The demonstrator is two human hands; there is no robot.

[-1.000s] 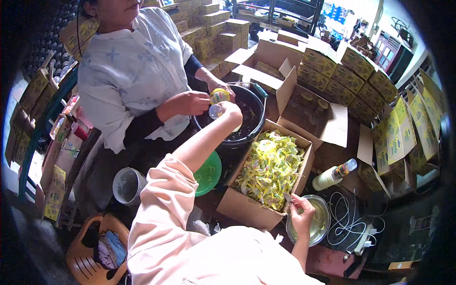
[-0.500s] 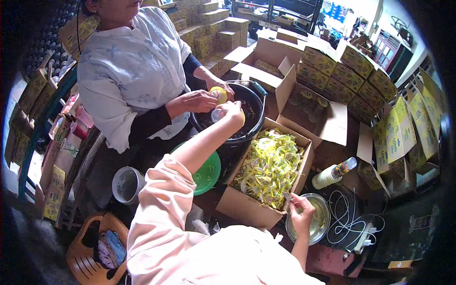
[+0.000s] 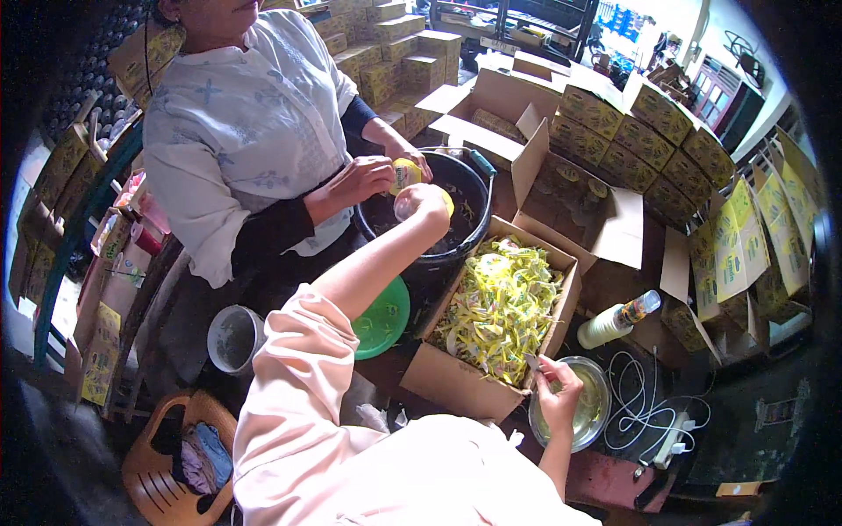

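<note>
I see the stacked cartons [image 3: 627, 140] as the biggest thing, yellow-printed with dark lettering across their faces. A co-worker [image 3: 246, 131] in a white patterned top holds a yellow-labelled container [image 3: 406, 174], its writing too small for me to trust. Between us sits the open cardboard box [image 3: 460, 386], heaped with yellow-printed scraps [image 3: 500, 307], then the black bucket [image 3: 480, 235] and the clear bowl [image 3: 603, 419]. Right of the box, a pale bottle [image 3: 605, 329] wears a colourful label. Over the bucket, my wearer's left hand [image 3: 427, 207] grasps a clear container [image 3: 404, 207], yellow showing past the knuckles. The right hand [image 3: 560, 394], above the bowl, pinches a small grey piece [image 3: 531, 361] at the box's corner; I cannot tell its material.
</note>
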